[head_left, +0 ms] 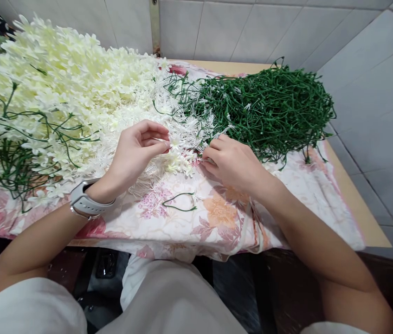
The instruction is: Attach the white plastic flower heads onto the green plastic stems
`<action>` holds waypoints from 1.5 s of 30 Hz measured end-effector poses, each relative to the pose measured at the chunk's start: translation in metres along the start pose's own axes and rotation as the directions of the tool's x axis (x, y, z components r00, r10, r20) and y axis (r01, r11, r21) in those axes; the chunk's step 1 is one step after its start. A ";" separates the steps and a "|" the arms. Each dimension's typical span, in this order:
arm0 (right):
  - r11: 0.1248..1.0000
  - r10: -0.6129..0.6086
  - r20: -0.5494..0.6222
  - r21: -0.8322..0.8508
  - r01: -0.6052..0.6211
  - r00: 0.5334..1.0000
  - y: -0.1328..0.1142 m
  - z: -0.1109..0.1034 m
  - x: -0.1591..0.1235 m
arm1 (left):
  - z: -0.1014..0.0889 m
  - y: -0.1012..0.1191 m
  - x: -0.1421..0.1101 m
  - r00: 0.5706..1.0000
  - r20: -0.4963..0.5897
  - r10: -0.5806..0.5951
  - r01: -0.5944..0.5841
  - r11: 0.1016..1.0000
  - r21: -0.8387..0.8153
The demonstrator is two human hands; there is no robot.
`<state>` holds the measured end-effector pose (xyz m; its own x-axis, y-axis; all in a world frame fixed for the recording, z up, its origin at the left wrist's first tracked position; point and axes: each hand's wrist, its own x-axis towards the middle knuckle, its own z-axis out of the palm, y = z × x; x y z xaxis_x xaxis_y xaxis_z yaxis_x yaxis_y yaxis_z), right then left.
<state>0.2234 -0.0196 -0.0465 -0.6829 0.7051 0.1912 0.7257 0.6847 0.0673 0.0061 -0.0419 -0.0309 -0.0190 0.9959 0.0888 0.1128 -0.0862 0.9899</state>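
Observation:
My left hand (140,146), with a grey watch (90,199) on its wrist, is closed in a pinch, and a white artificial flower (174,144) shows right at its fingertips. Across from it, my right hand (231,160) has its fingers curled together beside the green stems; what they hold is hidden. A large heap of cream-white artificial flowers (74,74) covers the left side, with thin white flower stalks (185,123) spilling toward the middle. On the right lies a dense pile of green plastic stems (273,109). One forked green stem (178,202) lies alone in front.
A floral cloth (304,208) covers the board (366,222), whose bare right edge shows. More green stems (18,162) rest on the flowers at the far left. A tiled wall (238,28) bounds the back and right.

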 end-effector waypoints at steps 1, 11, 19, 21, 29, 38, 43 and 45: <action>1.000 -0.002 0.001 -0.013 0.002 1.000 0.000 0.001 0.000 | 0.000 0.000 0.000 1.000 -0.001 0.000 0.000 1.000 0.003; 0.778 0.183 -0.102 0.623 -0.081 0.978 -0.001 -0.017 -0.001 | 0.002 -0.007 0.000 1.000 0.021 -0.008 0.008 1.000 -0.018; 0.831 0.069 -0.402 0.529 0.170 0.913 -0.019 -0.009 -0.005 | 0.009 -0.008 -0.008 0.997 0.081 0.007 -0.006 1.000 -0.014; 0.870 0.003 -0.451 0.441 0.220 0.893 -0.021 -0.006 -0.005 | 0.010 -0.006 -0.010 0.995 0.097 -0.001 0.004 1.000 -0.023; 0.921 -0.103 -0.552 0.261 0.289 0.827 -0.021 0.003 -0.004 | 0.012 0.001 -0.017 0.985 0.156 -0.073 0.083 0.995 -0.062; 0.785 0.118 -0.500 0.576 0.228 0.858 -0.024 -0.006 -0.004 | 0.010 0.000 -0.016 0.971 0.223 -0.089 0.135 0.969 -0.205; 0.499 0.314 -0.254 0.864 0.068 0.915 -0.026 -0.006 -0.004 | 0.010 -0.003 -0.016 0.979 0.203 -0.025 0.061 0.983 -0.176; 0.441 0.385 -0.210 0.897 0.021 0.899 -0.026 -0.004 -0.003 | 0.011 0.004 -0.024 0.991 0.085 0.100 -0.086 0.986 -0.146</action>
<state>0.2068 -0.0404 -0.0448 -0.3167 0.8585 0.4034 0.2307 0.4822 -0.8451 0.0184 -0.0657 -0.0307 0.0770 0.9812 0.1772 -0.0320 -0.1752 0.9840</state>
